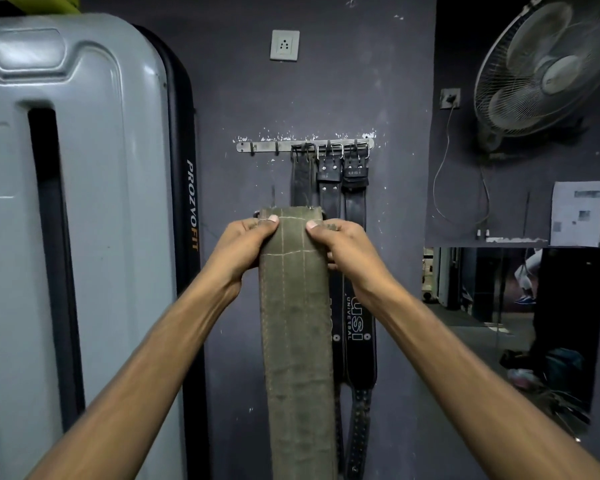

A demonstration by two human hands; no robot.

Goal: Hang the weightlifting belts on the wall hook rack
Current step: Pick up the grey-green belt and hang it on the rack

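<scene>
I hold an olive-green stitched weightlifting belt [297, 323] upright in front of the dark wall, its lower part hanging out of the frame's bottom. My left hand [245, 245] grips its top left edge and my right hand [340, 245] grips its top right edge, thumbs on the front face. Its buckle is mostly hidden behind the top. The metal hook rack [267, 147] is on the wall above the belt's top. Three black belts [355, 202] hang by their buckles from the rack's right hooks. Two left hooks are bare.
A tall grey gym machine housing [77, 202] fills the left side, close to the rack. A wall socket [284, 45] sits above the rack. At the upper right is a wall fan [548, 64] with a dangling cable, and a mirror [499, 306] below it.
</scene>
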